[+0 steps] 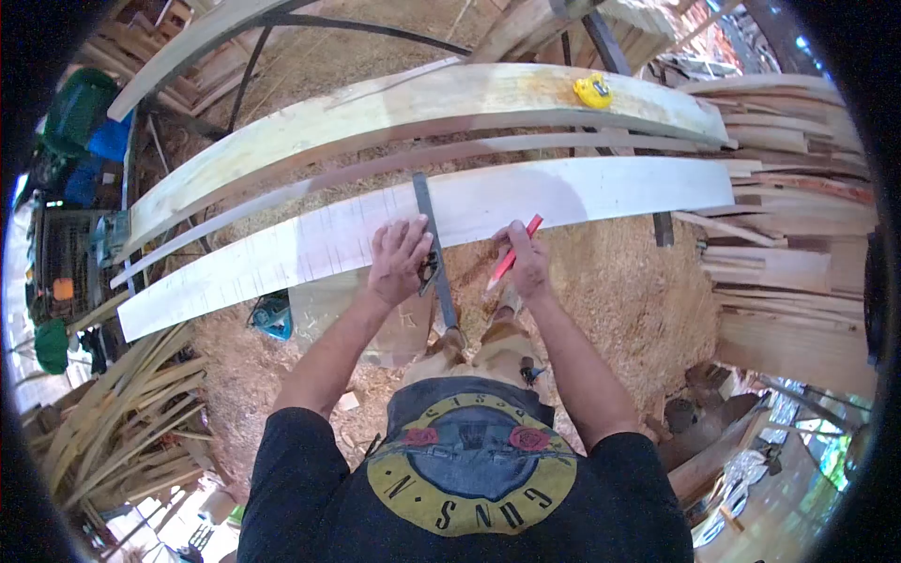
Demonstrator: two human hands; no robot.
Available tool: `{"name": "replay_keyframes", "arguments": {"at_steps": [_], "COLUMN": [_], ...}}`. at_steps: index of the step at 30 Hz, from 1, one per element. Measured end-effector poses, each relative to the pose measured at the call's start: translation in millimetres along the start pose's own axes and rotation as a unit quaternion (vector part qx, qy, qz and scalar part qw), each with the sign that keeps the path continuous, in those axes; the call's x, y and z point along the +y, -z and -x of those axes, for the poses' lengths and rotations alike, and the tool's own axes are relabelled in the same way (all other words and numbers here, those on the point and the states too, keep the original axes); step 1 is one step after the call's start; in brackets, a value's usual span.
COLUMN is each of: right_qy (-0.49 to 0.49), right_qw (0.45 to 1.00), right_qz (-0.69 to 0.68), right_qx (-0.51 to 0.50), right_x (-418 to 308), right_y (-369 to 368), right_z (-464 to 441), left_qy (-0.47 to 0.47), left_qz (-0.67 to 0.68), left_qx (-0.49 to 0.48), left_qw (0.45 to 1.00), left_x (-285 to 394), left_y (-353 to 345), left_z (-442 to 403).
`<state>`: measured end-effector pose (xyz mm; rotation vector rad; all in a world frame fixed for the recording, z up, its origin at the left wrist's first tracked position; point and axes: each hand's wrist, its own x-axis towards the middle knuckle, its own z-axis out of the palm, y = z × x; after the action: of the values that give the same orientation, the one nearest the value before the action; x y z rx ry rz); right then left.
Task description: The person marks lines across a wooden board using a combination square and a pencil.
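A long pale board [526,192] lies crosswise before me, with many thin pencil lines across its left half. Across it rests a dark metal square [429,216], its blade running down past the board's near edge. My left hand [402,258] presses on the board beside the square, its fingers spread against the blade's left side near the square's stock. In my right hand [526,263] is a red pencil [516,251], held just off the board's near edge with its tip pointing down and left.
Beyond lies a thicker plank [375,108] with a yellow tape measure [593,91]. Stacked boards [788,202] stand at the right, thin strips [122,413] at lower left. A teal power tool [272,317] sits below the board, above sawdust-covered ground [648,300].
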<state>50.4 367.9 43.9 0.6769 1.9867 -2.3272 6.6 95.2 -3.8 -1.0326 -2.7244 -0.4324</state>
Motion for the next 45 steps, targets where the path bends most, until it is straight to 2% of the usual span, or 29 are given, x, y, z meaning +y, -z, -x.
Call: {"name": "replay_keyframes", "arguments": {"at_steps": [2,5,8,11,15,17,20,23,42,45], "right_qy": [0.018,-0.048,-0.004,0.181,0.144,0.121,0.214,0.347,0.354,0.367], "right_qw": [0.999,0.998,0.999,0.981,0.981,0.983,0.965,0.912,0.887,0.882], "right_qz": [0.049,0.020,-0.044,0.066,0.132,0.137,0.149,0.218,0.289,0.286], "right_qx": [0.008,-0.020,-0.015,-0.007,-0.003,-0.003,-0.017,-0.025,-0.065,-0.073], "right_x": [-13,-34,-39,6,1,5,-1,6,0,2], "right_y": [-7,-18,-46,-53,-60,-69,-87,-87,-87,-84], "right_z": [-10,-26,-35,-67,-72,-77,-74,-81,-93,-88], "left_qy": [0.003,0.004,0.010,0.015,0.021,0.019,0.013,0.016,0.013,-0.001], "left_qz": [0.001,-0.001,0.004,0.002,-0.003,0.005,-0.004,0.008,0.015,-0.027], "left_qx": [-0.003,-0.007,-0.025,-0.051,-0.065,-0.041,-0.022,-0.019,-0.005,-0.012], "left_qw": [1.000,1.000,1.000,0.999,0.998,0.999,1.000,1.000,1.000,1.000], "left_x": [1,1,2,1,3,3,2,5,6,2], "left_y": [1,-1,4,7,9,8,4,11,12,6], "left_z": [0,-1,-3,-3,-4,-5,-4,-7,-8,-5]}}
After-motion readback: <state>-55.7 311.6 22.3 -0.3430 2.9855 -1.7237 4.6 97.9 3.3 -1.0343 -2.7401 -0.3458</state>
